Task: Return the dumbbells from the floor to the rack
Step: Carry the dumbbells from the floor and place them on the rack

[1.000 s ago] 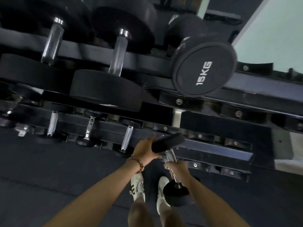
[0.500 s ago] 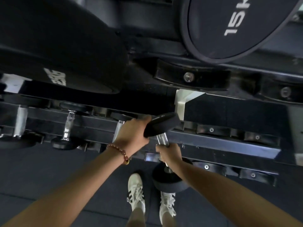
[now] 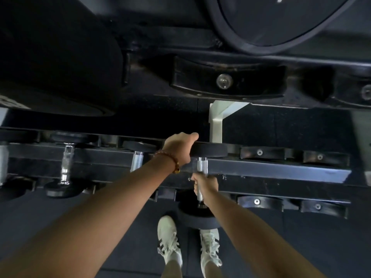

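Note:
A small black dumbbell [image 3: 208, 150] with a chrome handle lies across the bottom tier of the black rack [image 3: 277, 171], far head over the back rail, near head hanging just in front of the front rail. My left hand [image 3: 178, 147], with a bead bracelet at the wrist, grips the far head from the left. My right hand [image 3: 205, 185] grips the chrome handle near the front head.
Two more small dumbbells [image 3: 65, 167] sit on the same tier to the left. Empty cradles [image 3: 259, 153] run to the right. Big dumbbell heads [image 3: 281, 19] on the upper tier overhang close above. My white shoes [image 3: 169, 241] stand on dark rubber floor.
The dumbbell went forward and down from a tilted carry to lying level across the bottom rails. Both hands kept their hold. The view moved closer to the rack.

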Available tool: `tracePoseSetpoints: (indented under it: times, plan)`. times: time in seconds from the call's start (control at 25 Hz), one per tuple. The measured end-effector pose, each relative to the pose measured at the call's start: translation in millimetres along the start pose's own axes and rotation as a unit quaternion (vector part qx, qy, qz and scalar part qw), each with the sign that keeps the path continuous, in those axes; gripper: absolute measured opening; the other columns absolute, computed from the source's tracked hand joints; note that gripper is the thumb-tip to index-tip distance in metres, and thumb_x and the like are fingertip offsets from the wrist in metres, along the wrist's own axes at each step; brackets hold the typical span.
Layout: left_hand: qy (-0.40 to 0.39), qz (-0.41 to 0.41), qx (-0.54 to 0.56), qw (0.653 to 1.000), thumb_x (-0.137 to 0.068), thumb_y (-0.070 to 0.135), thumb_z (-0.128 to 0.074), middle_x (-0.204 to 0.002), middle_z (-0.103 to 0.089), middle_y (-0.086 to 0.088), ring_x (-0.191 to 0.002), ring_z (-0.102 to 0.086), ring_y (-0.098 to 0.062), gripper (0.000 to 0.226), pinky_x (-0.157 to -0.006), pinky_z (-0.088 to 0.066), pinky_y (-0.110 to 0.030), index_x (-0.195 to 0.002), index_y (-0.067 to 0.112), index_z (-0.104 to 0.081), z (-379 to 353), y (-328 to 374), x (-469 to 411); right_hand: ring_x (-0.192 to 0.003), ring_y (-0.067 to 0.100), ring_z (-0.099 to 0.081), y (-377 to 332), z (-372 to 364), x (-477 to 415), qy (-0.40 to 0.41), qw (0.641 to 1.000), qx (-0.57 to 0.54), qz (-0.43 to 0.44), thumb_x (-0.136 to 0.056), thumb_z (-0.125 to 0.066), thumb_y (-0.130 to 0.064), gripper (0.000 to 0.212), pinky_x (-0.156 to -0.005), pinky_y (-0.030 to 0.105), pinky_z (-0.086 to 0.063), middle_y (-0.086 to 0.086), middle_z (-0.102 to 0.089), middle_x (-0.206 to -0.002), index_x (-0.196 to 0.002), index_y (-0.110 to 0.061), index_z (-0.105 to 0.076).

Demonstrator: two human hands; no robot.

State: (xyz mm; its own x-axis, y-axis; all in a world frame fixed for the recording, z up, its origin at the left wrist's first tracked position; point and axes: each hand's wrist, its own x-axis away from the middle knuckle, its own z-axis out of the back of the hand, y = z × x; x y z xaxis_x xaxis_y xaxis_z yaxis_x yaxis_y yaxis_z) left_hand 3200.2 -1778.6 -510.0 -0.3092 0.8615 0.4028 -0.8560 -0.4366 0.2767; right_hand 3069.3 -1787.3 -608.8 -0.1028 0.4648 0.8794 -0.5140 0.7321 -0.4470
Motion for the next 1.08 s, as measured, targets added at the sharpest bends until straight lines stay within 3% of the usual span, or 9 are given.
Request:
tracePoseSetpoints:
  times: [0.2, 0.36, 0.44, 0.52, 0.6, 0.64, 0.76, 0.8, 1.08]
  plan:
    - [0.03, 0.016, 0.051, 0.998, -0.079, -0.001, -0.055, -0.064, -0.048, 0.003, -0.069, -0.061, -0.025, 0.031, -0.054, -0.039, -0.029, -0.105, 0.013, -0.045, -14, -17, 8, -0.037, 0.015, -0.041, 8, -10, -7, 0.007, 1.0, 0.025, 0.009, -0.072, -0.066, -0.013, 0.015, -0.042, 0.024, -0.036, 0.003, -0.049, -0.046, -0.06, -0.009, -0.057]
    - [0.129, 0.075, 0.184, 0.972, -0.086, 0.004, -0.053, -0.088, -0.063, -0.004, -0.079, -0.064, -0.023, 0.027, -0.065, -0.051, -0.034, -0.11, 0.015, -0.046, -36, -13, 24, -0.031, 0.012, -0.04, 9, -9, -10, 0.01, 0.999, 0.049, 0.018, -0.074, -0.064, -0.013, 0.011, -0.037, 0.019, -0.037, 0.004, -0.05, -0.047, -0.067, -0.006, -0.061]
    - [0.201, 0.19, 0.358, 0.892, -0.084, 0.004, -0.057, -0.109, -0.058, -0.003, -0.086, -0.062, -0.02, 0.035, -0.075, -0.053, -0.035, -0.112, 0.02, -0.045, -57, 2, 40, -0.03, 0.011, -0.038, 8, -7, -10, 0.005, 0.999, 0.042, 0.024, -0.077, -0.063, -0.01, 0.011, -0.035, 0.017, -0.034, 0.004, -0.049, -0.047, -0.068, -0.006, -0.061]
    - [0.243, 0.34, 0.409, 0.811, -0.075, 0.01, -0.068, -0.12, -0.048, -0.009, -0.098, -0.057, -0.027, 0.048, -0.084, -0.05, -0.04, -0.116, 0.014, -0.044, -91, 18, 63, -0.031, 0.012, -0.039, 10, -8, -12, -0.002, 0.999, 0.039, 0.025, -0.078, -0.063, -0.01, 0.019, -0.037, 0.02, -0.034, 0.004, -0.048, -0.045, -0.06, -0.008, -0.058]
    - [0.115, 0.499, 0.372, 0.774, -0.068, 0.027, -0.078, -0.124, -0.044, -0.017, -0.113, -0.048, -0.035, 0.069, -0.094, -0.044, -0.043, -0.122, 0.005, -0.042, -128, 35, 88, -0.032, 0.015, -0.042, 12, -9, -15, -0.001, 0.998, 0.06, 0.027, -0.075, -0.065, -0.012, 0.03, -0.041, 0.024, -0.035, 0.003, -0.048, -0.039, -0.048, -0.01, -0.052]
    - [0.042, 0.563, 0.421, 0.71, -0.067, 0.034, -0.078, -0.121, -0.047, -0.017, -0.111, -0.05, -0.034, 0.071, -0.091, -0.046, -0.041, -0.121, 0.002, -0.044, -141, 42, 96, -0.031, 0.016, -0.041, 13, -8, -16, -0.004, 0.998, 0.06, 0.027, -0.075, -0.065, -0.011, 0.032, -0.041, 0.024, -0.034, 0.003, -0.047, -0.037, -0.046, -0.011, -0.05]
    - [0.026, 0.565, 0.716, 0.409, -0.08, 0.017, -0.067, -0.095, -0.061, -0.018, -0.084, -0.059, -0.029, 0.025, -0.066, -0.052, -0.035, -0.099, 0.003, -0.06, -154, 47, 95, -0.033, 0.015, -0.04, 12, -6, -16, -0.033, 0.999, 0.029, 0.026, -0.076, -0.062, -0.004, 0.022, -0.041, 0.022, -0.033, 0.001, -0.044, -0.038, -0.056, -0.007, -0.053]
    - [0.029, 0.549, 0.752, 0.365, -0.081, 0.008, -0.064, -0.091, -0.062, -0.018, -0.081, -0.06, -0.03, 0.016, -0.062, -0.051, -0.035, -0.095, 0.003, -0.06, -154, 46, 94, -0.035, 0.015, -0.039, 10, -4, -14, -0.036, 0.999, 0.022, 0.022, -0.075, -0.06, -0.003, 0.019, -0.041, 0.022, -0.033, 0.001, -0.044, -0.038, -0.057, -0.006, -0.055]
    - [0.007, 0.523, 0.774, 0.356, -0.077, 0.002, -0.065, -0.085, -0.064, -0.017, -0.072, -0.062, -0.026, 0.018, -0.053, -0.054, -0.035, -0.094, 0.0, -0.062, -127, 43, 97, -0.033, 0.015, -0.036, -14, -4, 5, -0.004, 0.999, 0.036, -0.022, -0.072, -0.055, -0.002, 0.028, -0.041, 0.023, -0.036, 0.002, -0.041, -0.033, -0.046, -0.009, -0.047]
